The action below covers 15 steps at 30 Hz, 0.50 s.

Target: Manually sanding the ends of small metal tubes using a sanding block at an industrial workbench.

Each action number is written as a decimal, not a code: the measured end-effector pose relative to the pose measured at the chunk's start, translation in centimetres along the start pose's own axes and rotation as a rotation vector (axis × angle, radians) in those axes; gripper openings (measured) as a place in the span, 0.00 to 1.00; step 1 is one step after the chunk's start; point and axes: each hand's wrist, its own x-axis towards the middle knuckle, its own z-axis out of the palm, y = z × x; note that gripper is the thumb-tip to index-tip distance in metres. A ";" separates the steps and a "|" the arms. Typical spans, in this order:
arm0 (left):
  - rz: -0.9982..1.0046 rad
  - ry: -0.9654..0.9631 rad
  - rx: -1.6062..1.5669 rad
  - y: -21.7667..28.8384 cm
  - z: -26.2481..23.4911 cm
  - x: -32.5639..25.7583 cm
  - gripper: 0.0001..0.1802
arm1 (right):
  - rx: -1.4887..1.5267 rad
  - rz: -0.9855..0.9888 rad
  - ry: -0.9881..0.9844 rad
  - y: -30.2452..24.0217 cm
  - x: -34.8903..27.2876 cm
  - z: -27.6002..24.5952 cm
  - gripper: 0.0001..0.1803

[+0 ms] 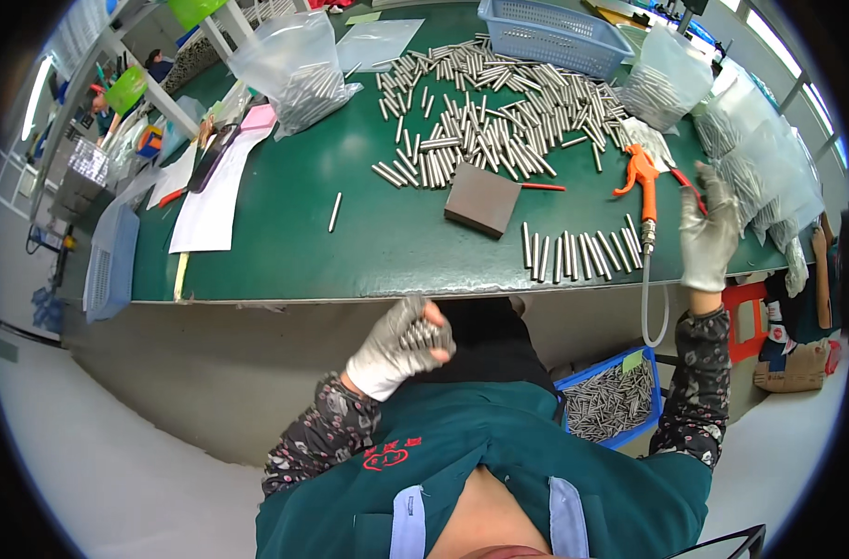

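Observation:
My left hand (401, 347), in a grey-white glove with bare fingertips, is closed round several short metal pins (423, 335) in front of the table edge. My right hand (711, 233), gloved too, is at the table's right side with its fingers stretched out. Beside its thumb side lies a slim red tool (690, 191), partly hidden by the hand. Left of it rests an orange air blow gun (641, 177) with a clear hose hanging over the edge. A loose row of metal pins (585, 255) lies near the front edge, below a brown block (481, 200).
A large heap of pins (499, 116) covers the green table's (285, 224) far middle. Bags of pins (299, 79) stand at far left and right (751, 158). A blue basket (555, 42) is behind the heap. Below, a blue bin (662, 396) holds more pins.

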 end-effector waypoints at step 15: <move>0.311 0.226 0.636 1.8 -2.6 9.4 0.52 | 1.051 0.220 -0.695 -19.4 -5.3 6.2 0.17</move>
